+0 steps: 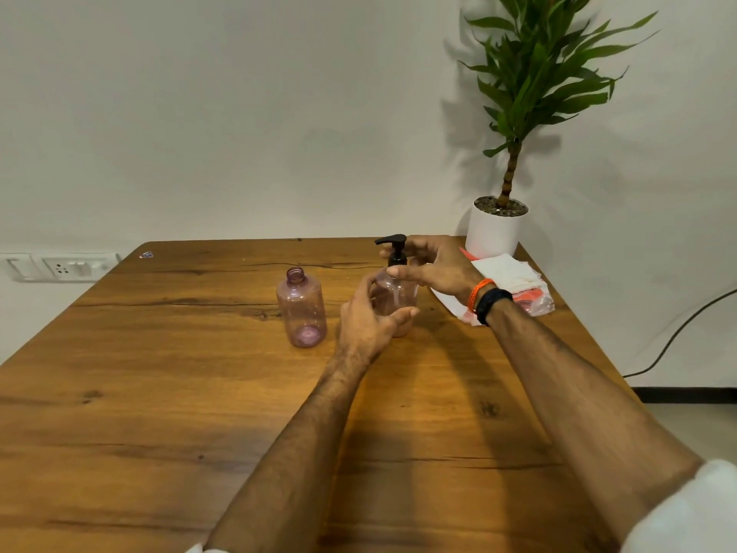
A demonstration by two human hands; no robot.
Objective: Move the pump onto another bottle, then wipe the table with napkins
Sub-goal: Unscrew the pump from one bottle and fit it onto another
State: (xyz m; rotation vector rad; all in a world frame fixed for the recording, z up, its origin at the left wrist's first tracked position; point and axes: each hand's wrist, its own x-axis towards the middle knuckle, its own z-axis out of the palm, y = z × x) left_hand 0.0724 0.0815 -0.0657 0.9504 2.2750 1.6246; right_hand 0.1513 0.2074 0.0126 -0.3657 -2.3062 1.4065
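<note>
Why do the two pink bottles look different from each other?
The right bottle wears a black pump; the left bottle has a bare, open neck. The right bottle has the left hand and right hand around it; the left bottle stands alone, untouched. Both are clear pink, upright, look empty, and seem the same shape.

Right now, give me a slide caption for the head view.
Left hand steadies pump bottle, right hand at its black pump; open pink bottle waits beside.
</note>
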